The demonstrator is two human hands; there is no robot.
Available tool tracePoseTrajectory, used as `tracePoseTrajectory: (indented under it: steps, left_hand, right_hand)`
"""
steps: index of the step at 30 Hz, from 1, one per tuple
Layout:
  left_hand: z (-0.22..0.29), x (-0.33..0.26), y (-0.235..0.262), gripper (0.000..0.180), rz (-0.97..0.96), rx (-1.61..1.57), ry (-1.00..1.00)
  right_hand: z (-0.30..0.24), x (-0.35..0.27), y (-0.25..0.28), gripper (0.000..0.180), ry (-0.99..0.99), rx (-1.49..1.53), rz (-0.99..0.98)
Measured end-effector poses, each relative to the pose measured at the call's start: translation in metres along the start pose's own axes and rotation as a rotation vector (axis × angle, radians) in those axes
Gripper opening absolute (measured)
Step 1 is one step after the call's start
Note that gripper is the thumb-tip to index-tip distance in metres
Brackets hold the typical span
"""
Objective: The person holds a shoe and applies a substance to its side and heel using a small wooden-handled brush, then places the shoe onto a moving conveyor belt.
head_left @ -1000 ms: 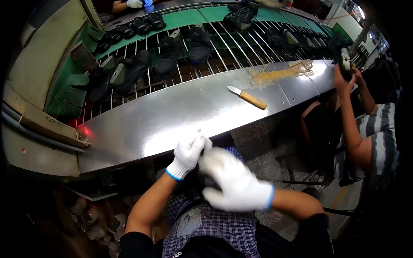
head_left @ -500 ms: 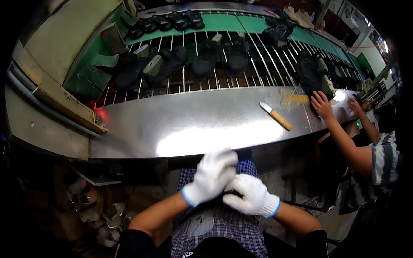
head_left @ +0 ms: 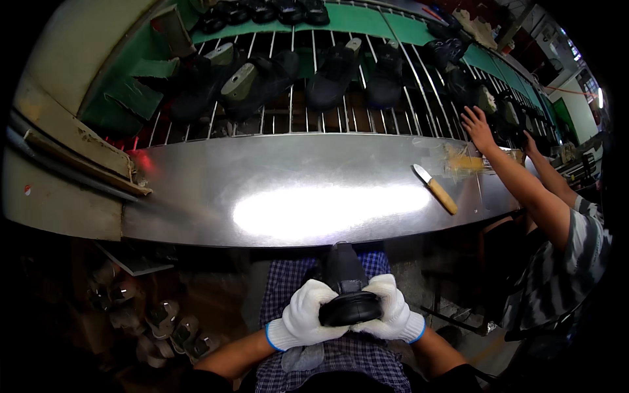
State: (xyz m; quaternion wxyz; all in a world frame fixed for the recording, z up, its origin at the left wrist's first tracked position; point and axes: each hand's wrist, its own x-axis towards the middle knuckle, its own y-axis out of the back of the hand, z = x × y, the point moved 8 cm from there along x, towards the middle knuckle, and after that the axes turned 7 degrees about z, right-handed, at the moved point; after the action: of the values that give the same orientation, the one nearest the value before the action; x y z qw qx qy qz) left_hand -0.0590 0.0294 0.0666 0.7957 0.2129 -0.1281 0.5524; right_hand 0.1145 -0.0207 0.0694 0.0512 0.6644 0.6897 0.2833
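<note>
A black shoe point(head_left: 351, 308) rests over my lap, its rounded toe toward me and its other end pointing at the bench. From the left, my left hand point(head_left: 304, 316), in a white knit glove, is closed around the side of the toe. My right hand point(head_left: 392, 308), gloved the same way, grips the opposite side, with its thumb near the toe's upper edge. Most of my fingertips are hidden under the shoe. A checked apron point(head_left: 282, 288) lies beneath.
A knife point(head_left: 442, 195) with a wooden handle lies on the metal bench point(head_left: 190, 190). Behind it, several black shoes point(head_left: 334, 77) sit on a rack of metal rods. At right, a co-worker's hand point(head_left: 479, 129) reaches to the rack. Several shoes point(head_left: 162, 319) lie low at left.
My hands have parted and now hold the shoe from both sides, with its toe in plain view. The co-worker's hands and shoe have moved from the bench edge onto the rack.
</note>
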Motion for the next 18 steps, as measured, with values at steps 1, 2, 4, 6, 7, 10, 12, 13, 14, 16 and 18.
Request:
tracePoseTrajectory:
  steps: [1,2,4,6,7,10,12,13,14,16,18]
  left_hand:
    - [-0.007,-0.001,-0.001,0.062,-0.037,-0.016,0.063]
    - [-0.015,-0.004,-0.002,0.063,-0.073,-0.034,0.127]
    - [-0.024,-0.005,-0.002,0.062,-0.121,-0.09,0.208]
    - [-0.027,0.0,-0.001,0.058,-0.14,-0.166,0.243]
    - [-0.029,0.003,0.001,0.058,-0.156,-0.187,0.254]
    - [-0.037,0.008,0.002,0.061,-0.193,-0.263,0.292]
    - [-0.048,0.007,0.003,0.066,-0.253,-0.314,0.346]
    - [-0.052,0.007,0.002,0.069,-0.28,-0.34,0.363]
    - [-0.055,0.011,0.003,0.073,-0.265,-0.328,0.337]
    - [-0.057,0.016,0.002,0.082,-0.231,-0.301,0.269]
    - [-0.058,0.01,0.003,0.11,-0.254,-0.23,0.335]
  right_hand:
    - [0.006,-0.001,-0.001,0.082,-0.035,0.026,0.008]
    - [0.012,-0.005,-0.002,0.082,-0.073,0.051,0.015]
    - [0.018,-0.008,-0.003,0.082,-0.12,0.083,0.036]
    - [0.019,-0.003,-0.005,0.082,-0.146,0.09,0.023]
    - [0.021,0.001,-0.006,0.082,-0.156,0.094,0.014]
    - [0.022,0.009,-0.007,0.076,-0.215,0.089,-0.037]
    - [0.026,0.014,-0.009,0.076,-0.245,0.139,-0.025]
    - [0.03,0.016,-0.009,0.076,-0.255,0.169,-0.045]
    - [0.035,0.017,-0.009,0.08,-0.27,0.158,-0.088]
    - [0.044,0.026,-0.008,0.086,-0.345,0.12,-0.145]
    - [0.042,0.021,-0.009,0.116,-0.414,0.011,-0.224]
